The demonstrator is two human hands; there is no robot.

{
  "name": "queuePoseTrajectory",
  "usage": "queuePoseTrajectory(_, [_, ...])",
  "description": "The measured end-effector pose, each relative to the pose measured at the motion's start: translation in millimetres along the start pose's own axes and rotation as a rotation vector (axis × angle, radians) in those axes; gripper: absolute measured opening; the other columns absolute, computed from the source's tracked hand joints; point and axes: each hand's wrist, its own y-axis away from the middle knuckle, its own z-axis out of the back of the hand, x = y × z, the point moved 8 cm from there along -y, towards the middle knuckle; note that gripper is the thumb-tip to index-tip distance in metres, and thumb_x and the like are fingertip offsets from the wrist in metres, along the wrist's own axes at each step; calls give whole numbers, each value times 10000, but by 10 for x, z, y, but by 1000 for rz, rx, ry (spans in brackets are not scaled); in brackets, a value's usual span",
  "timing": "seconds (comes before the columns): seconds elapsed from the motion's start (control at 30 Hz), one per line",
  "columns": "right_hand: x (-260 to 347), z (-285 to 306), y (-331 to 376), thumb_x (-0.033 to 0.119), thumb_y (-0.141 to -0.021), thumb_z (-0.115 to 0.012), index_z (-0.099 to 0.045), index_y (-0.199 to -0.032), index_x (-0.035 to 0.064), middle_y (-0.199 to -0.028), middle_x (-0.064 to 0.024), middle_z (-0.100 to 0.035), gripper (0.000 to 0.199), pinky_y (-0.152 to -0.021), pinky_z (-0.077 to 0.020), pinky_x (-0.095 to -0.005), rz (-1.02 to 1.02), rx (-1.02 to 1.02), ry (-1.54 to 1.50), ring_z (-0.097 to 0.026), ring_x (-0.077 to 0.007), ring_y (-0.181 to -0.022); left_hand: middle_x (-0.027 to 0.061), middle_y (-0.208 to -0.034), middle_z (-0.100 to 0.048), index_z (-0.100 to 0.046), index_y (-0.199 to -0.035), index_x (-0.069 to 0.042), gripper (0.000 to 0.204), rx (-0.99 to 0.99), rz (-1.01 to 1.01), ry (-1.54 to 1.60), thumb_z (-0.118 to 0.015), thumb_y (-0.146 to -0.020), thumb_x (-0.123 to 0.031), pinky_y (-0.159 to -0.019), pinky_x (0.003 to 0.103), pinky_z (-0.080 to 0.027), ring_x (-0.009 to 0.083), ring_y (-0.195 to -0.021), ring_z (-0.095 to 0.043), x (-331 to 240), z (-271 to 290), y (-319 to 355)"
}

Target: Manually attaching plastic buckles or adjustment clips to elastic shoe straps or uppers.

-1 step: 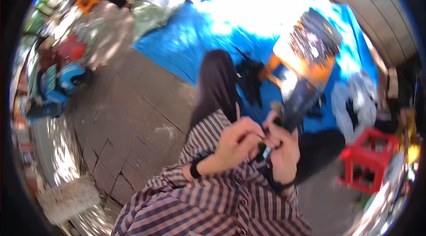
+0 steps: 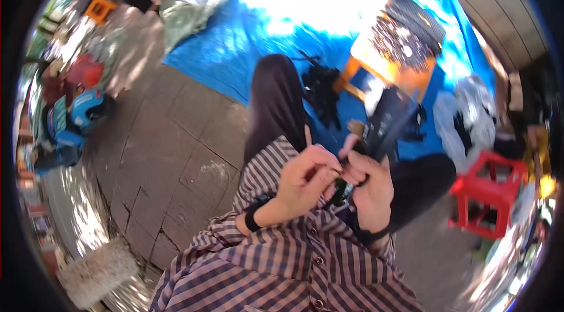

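My left hand is closed in a pinch, its fingertips close to my right hand. What they hold, if anything, is too small to make out. My right hand is wrapped round the narrow lower part of a long, glossy black object, whose wide end points up and away from me. Blur hides its exact kind. A dark end of it seems to show below the fingers, between both hands. Beyond it stands an orange stool bearing a heap of thin dark pieces.
A blue tarp spreads ahead, with a tangled black bundle beside my knee. To the right are a clear plastic bag and a red stool. At left sits a blue toy-like vehicle; a stone block lies lower left.
The whole view has shifted a little, so the tarp and stools sit slightly higher and further left. Both hands keep nearly the same hold, close together.
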Motion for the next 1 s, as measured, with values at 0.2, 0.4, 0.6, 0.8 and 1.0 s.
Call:
queuePoseTrajectory(0.2, [44, 118, -75, -5, -756, -662, -560, -924, 21, -700, -20, -530, 199, -449, -326, -219, 71, 29, -30, -421, -64, -483, 79, -844, -520, -492, -950, 13, 49, 103, -64, 61, -488, -902, 5, -449, 181, -401, 73, -514, -507, 69, -16, -146])
queuePoseTrajectory(0.4, [53, 98, -9, 0, -770, -668, -573, -869, 23, -635, -2, -510, 139, -450, -349, -217, 171, -26, 74, -443, -71, -493, 72, -831, -526, -498, -942, 16, 42, 24, -36, 50, -488, -905, -2, -442, 178, -403, 77, -518, -518, 95, 18, -49])
queuePoseTrajectory(0.6, [74, 108, -56, -5, -780, -663, -575, -867, 14, -636, -2, -514, 125, -463, -364, -216, 269, -98, 110, -446, -66, -492, 60, -826, -519, -509, -943, 13, 48, -68, -8, -24, -500, -898, 1, -438, 176, -397, 71, -519, -518, 119, 75, -110])
queuePoseTrajectory(0.8, [310, -6, 177, 228, -707, -696, -510, -1098, -13, -943, -193, -538, 495, -760, -467, -354, 555, -159, 1072, -591, -311, -866, 50, -800, -544, -548, -903, -15, 128, -148, 125, -536, -484, -814, 51, -483, 192, -402, 79, -554, -507, 223, 225, -39])
queuePoseTrajectory(1.0, [359, 178, 264, 156, -728, -655, -449, -1217, -30, -1079, -247, -560, 562, -846, -439, -393, 531, -221, 892, -545, -400, -987, 69, -797, -551, -450, -1050, -21, 141, 63, 110, -457, -469, -913, -49, -528, 213, -411, 82, -575, -471, 171, -15, -171])
